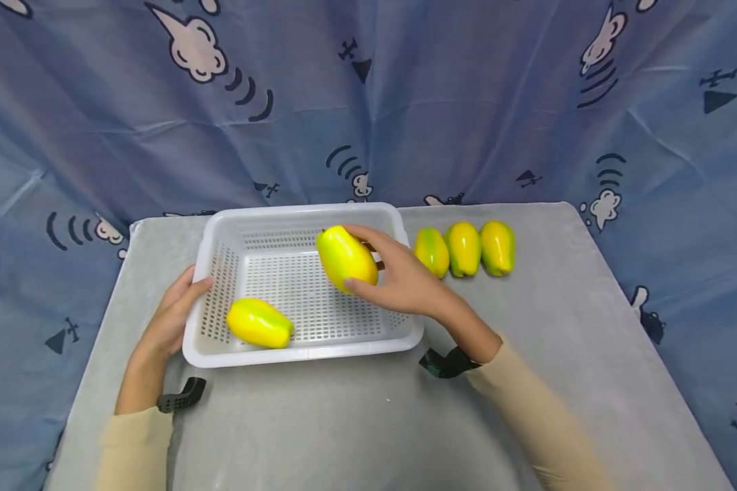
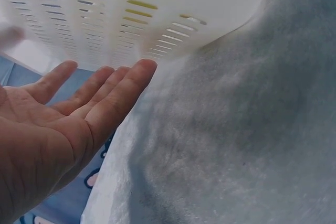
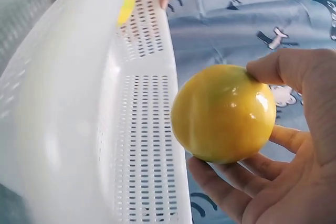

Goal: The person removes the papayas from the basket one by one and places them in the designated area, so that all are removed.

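Note:
A white plastic basket (image 1: 307, 353) with slotted walls stands on the table. My right hand (image 1: 399, 273) grips a yellow papaya (image 1: 342, 256) above the right half of the basket. In the right wrist view, the thumb presses one side of this papaya (image 3: 223, 114) and fingers (image 3: 220, 190) support the other. Inside the basket, a second papaya (image 1: 259, 322) lies at the front left. My left hand (image 1: 175, 310) holds the basket's left side, thumb over the rim. Its fingers (image 2: 113, 103) lie nearly straight along the outer wall in the left wrist view.
Three more yellow-green papayas, including the rightmost papaya (image 1: 498, 247), stand in a row just right of the basket. A grey cloth covers the table (image 1: 344, 429). Behind its back edge hangs a blue patterned curtain (image 1: 442, 102).

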